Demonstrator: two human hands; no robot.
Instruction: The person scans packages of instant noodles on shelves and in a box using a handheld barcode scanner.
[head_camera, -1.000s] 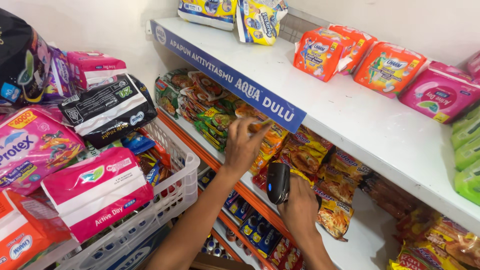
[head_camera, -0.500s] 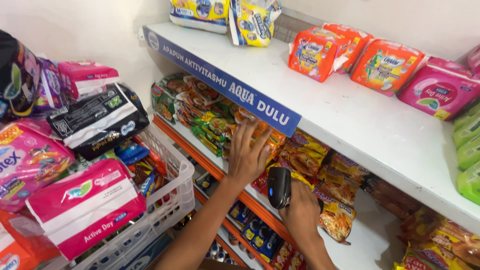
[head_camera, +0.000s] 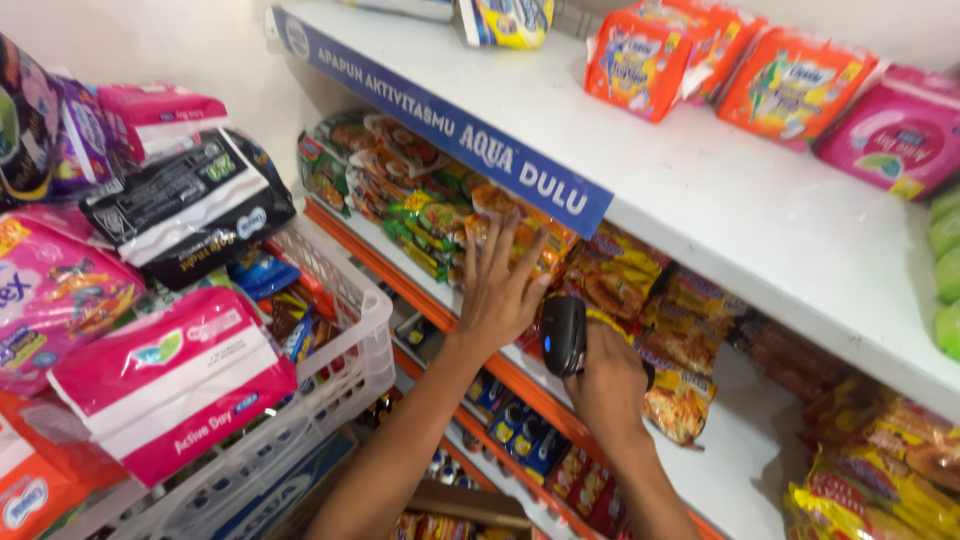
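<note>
A long white shelf (head_camera: 760, 230) runs across the right side, with a blue label strip (head_camera: 450, 130) along its front edge. On top of it lie orange packs (head_camera: 640, 60) and a pink pack (head_camera: 895, 130), with green packs (head_camera: 945, 270) at the far right edge. Under it a second shelf with an orange front edge (head_camera: 400, 285) holds rows of instant noodle packets (head_camera: 400, 180), green and orange ones at the left, darker orange and yellow ones (head_camera: 680, 340) further right.

To the left stands a white wire basket (head_camera: 340, 370), heaped full. On the heap lie a pink and white pack (head_camera: 170, 380), a black and white pack (head_camera: 185, 205) above it, and more pink packs (head_camera: 60, 290) at the left edge.

Both arms come up from the bottom of the view. The left hand (head_camera: 500, 290) is open, fingers spread, and lies flat against the orange noodle packets (head_camera: 520, 235) just below the blue strip. The right hand (head_camera: 605, 385) is just beside it, lower and to the right, curled around the handle of a black handheld scanner (head_camera: 563, 335). The scanner's head sits above the fist, close to the left hand's heel, in front of the noodle row on the middle shelf.
</note>
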